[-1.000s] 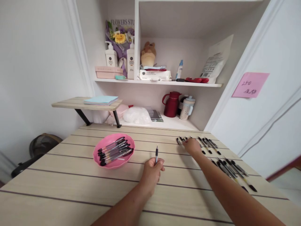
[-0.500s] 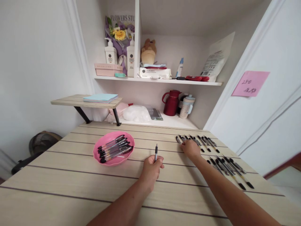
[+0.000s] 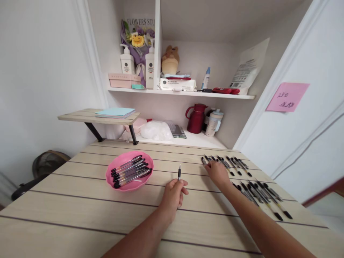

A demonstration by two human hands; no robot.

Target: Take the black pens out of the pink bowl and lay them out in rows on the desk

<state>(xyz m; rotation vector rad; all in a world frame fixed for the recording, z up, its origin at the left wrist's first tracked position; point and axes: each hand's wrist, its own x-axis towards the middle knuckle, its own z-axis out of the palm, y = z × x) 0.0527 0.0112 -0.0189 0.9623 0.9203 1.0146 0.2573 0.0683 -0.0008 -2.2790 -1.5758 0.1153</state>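
Pinching one pen [image 3: 179, 172] upright in my left hand [image 3: 173, 195], right of the bowl [image 3: 109, 175]; right hand [image 3: 217, 172] rests on the pen row [image 3: 236, 165] farther right, grip unclear. Picking one needs a fine pinch.

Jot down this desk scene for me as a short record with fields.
left hand: holds one pen upright
right hand: on the left end of the far row of pens; grip unclear
pink bowl: holds a bundle of pens, left of both hands
near row of pens: right of the right hand, closer to the person
table: pale wood planks
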